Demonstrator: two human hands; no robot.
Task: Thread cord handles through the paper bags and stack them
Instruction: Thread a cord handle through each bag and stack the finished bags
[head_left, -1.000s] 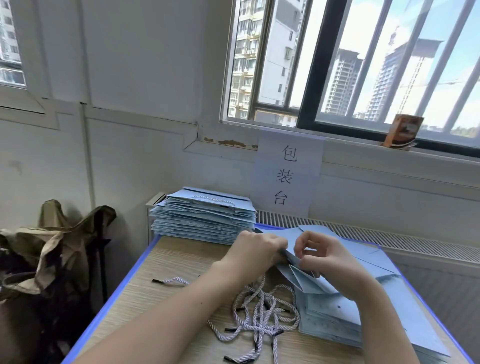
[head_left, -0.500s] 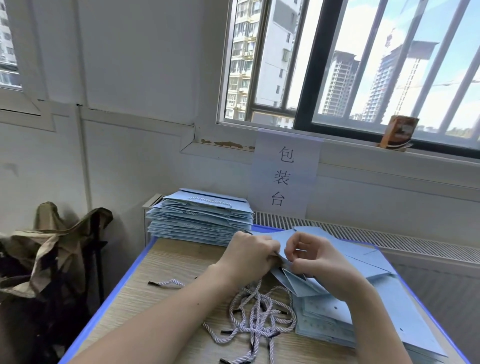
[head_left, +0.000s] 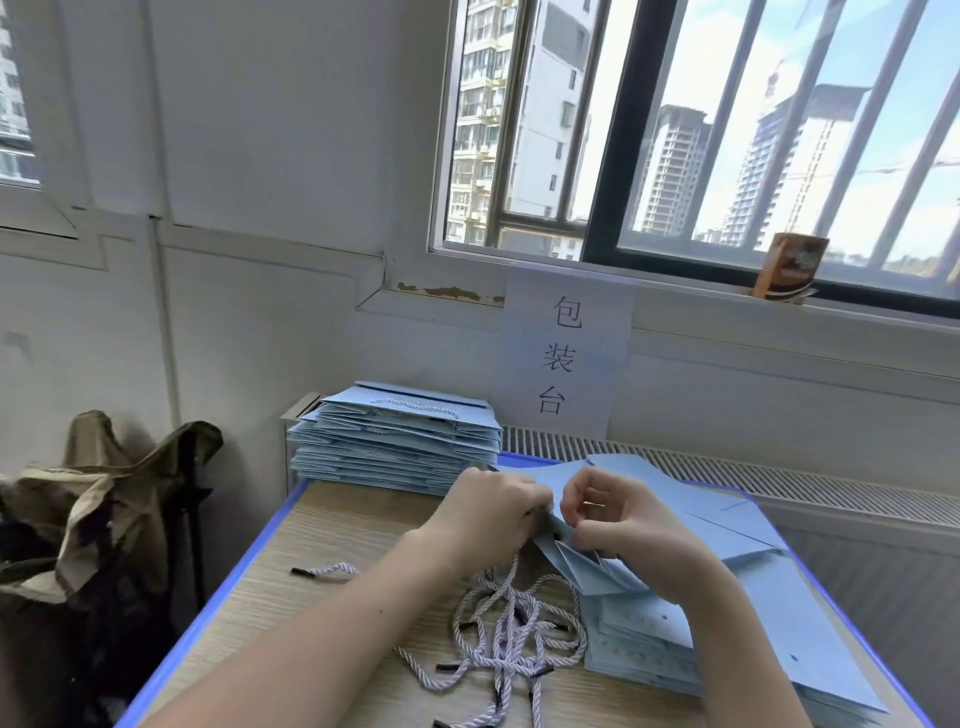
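near the centre of the frame, the person's left hand (head_left: 488, 512) is curled into a loose fist at the edge of a light blue folded paper bag (head_left: 649, 519), and a white-and-lilac twisted cord (head_left: 511, 569) runs down from under it, so the fingers seem to be pinching that cord, though the grip itself is hidden. just to its right, the right hand (head_left: 621, 527) has its fingers bent, pinching the same bag's upper edge. the bag is lifted slightly above a flat pile of light blue unthreaded paper bags (head_left: 753, 639) that fills the lower right of the frame. below the hands, at lower centre, lies a tangled heap of twisted cords with black tips (head_left: 511, 639), and a single loose cord (head_left: 324, 570) rests apart to the left of it. all of this sits on a wood-grain table with a blue rim (head_left: 244, 571). at the table's far end, centre left, stands a neat stack of light blue bags with cord handles (head_left: 395, 441). behind it a white paper sign with three black characters (head_left: 563, 356) hangs below the window sill, where a small orange-brown box (head_left: 789, 266) stands at upper right. a crumpled khaki cloth (head_left: 98, 499) is at lower left.
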